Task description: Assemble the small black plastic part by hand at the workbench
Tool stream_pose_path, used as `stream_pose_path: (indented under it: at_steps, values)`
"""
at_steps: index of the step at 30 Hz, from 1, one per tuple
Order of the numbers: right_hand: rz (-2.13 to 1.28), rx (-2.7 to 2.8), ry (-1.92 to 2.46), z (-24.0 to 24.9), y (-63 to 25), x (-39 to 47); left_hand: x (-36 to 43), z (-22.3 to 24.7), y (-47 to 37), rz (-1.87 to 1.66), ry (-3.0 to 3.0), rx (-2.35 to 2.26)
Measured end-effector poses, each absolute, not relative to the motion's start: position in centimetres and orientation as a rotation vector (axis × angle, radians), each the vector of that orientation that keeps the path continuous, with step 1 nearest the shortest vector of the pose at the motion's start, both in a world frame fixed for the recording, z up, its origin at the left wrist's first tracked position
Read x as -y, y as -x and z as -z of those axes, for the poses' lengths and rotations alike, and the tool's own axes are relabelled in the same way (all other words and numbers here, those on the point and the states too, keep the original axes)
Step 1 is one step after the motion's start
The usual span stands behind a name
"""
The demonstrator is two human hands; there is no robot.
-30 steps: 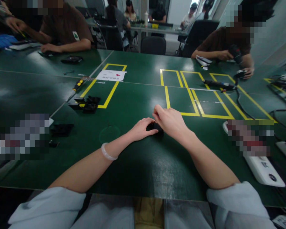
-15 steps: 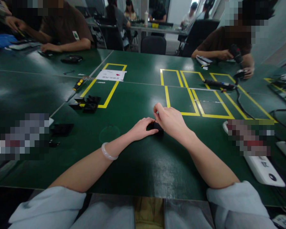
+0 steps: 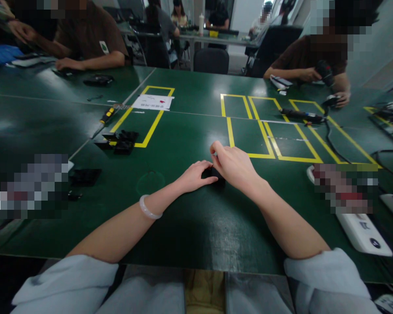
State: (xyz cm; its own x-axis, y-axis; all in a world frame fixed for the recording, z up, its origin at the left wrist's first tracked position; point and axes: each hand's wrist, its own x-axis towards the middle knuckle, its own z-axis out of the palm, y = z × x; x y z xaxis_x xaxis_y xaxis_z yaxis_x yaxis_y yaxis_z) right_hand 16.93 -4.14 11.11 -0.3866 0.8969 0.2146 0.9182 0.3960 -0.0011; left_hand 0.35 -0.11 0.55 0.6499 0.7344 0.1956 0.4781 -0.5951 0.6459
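Green tabletop point(image 3: 183, 231) fills most of what I see through the head camera, and a small black part point(image 3: 218, 175) sits on it near the middle, partly hidden between the two hands. I see the left hand point(image 3: 196, 176) steadying that part from the left, thumb on the near side and fingers on the far side; a pale bracelet point(image 3: 147, 208) rings the wrist. The right hand point(image 3: 234, 163) is bent over the part with its fingers curled in, but I cannot tell from here whether they pinch anything.

To the left I make out a dark flat piece point(image 3: 85, 176) and, farther off, a cluster of black pieces point(image 3: 124, 141) at the near end of a yellow tape outline point(image 3: 154, 129). A white paper sheet point(image 3: 153, 103) lies across that outline, with a yellow-and-black tool point(image 3: 107, 115) to its left. On the far right I see a black corded tool point(image 3: 301, 115) and a co-worker point(image 3: 324, 52) holding a dark drill-like tool point(image 3: 324, 73).
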Motion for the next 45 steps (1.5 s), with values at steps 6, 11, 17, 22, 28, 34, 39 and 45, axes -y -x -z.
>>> stream_pose_path:
  at_steps: [6, 11, 17, 22, 28, 34, 39, 45]
  values:
    - [0.157, 2.482, 1.569, -11.28, -16.89, 4.29, 0.16, -0.52, -0.37, -0.629, -2.285, -0.937]
    - [0.184, 2.505, 1.629, -11.4, -16.81, 4.23, 0.1, -0.49, -0.39, -0.618, -2.309, -0.937]
    - [0.123, 2.493, 1.545, -11.31, -17.02, 4.33, 0.15, -0.6, -0.36, -0.619, -2.302, -0.945]
    - [0.129, 2.521, 1.59, -11.62, -16.89, 4.38, 0.16, -0.63, -0.37, -0.616, -2.287, -0.942]
    - [0.113, 2.488, 1.561, -11.47, -17.01, 4.43, 0.09, -0.55, -0.29, -0.6, -2.303, -0.957]
    - [0.131, 2.516, 1.604, -11.51, -16.92, 4.3, 0.14, -0.6, -0.34, -0.602, -2.291, -0.95]
    - [0.105, 2.49, 1.575, -11.47, -16.91, 4.41, 0.09, -0.47, -0.35, -0.604, -2.298, -0.951]
    - [0.12, 2.492, 1.581, -11.35, -16.93, 4.28, 0.16, -0.65, -0.38, -0.606, -2.288, -0.951]
